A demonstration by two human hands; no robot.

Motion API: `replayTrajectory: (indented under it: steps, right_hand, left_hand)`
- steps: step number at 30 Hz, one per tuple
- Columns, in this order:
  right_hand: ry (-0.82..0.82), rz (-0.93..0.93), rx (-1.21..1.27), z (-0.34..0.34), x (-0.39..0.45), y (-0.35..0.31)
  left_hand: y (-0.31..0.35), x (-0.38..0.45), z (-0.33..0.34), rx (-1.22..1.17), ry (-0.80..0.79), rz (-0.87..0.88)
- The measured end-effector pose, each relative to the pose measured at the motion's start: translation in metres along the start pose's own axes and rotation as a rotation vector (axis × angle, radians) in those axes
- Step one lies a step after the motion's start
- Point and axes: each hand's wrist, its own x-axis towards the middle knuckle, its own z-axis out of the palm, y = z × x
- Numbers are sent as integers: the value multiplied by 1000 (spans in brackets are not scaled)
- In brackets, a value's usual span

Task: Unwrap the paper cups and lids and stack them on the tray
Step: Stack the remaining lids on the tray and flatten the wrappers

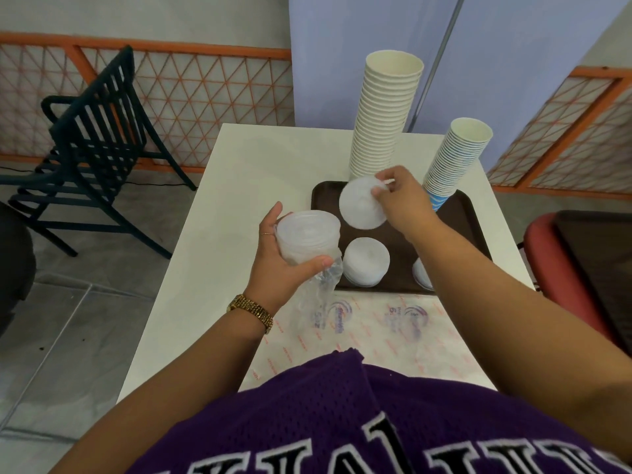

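My left hand grips a stack of translucent lids still partly in its clear plastic sleeve, just left of the brown tray. My right hand pinches a few white lids above the tray's left part. A short stack of lids rests on the tray below them, and another lid pile shows partly behind my right forearm. A tall stack of white paper cups and a shorter blue-patterned cup stack stand at the tray's far side.
Printed plastic wrappers lie flat on the white table between the tray and my body. A dark slatted chair stands to the left, a red seat to the right. An orange lattice fence runs behind.
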Motion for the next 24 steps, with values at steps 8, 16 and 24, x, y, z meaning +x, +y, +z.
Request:
replayTrajectory:
  steps: [8,16,24]
  right_hand:
    - [-177,335,-115,25,6,69]
    - [-208,260,-306,28,2,84]
    - [-452,4,-616,42,-12,63]
  left_hand:
    - [-4,2,0,36,24,-16]
    - [-6,1,-1,40,38,-36]
    - [-5,3,3,43,37,-38]
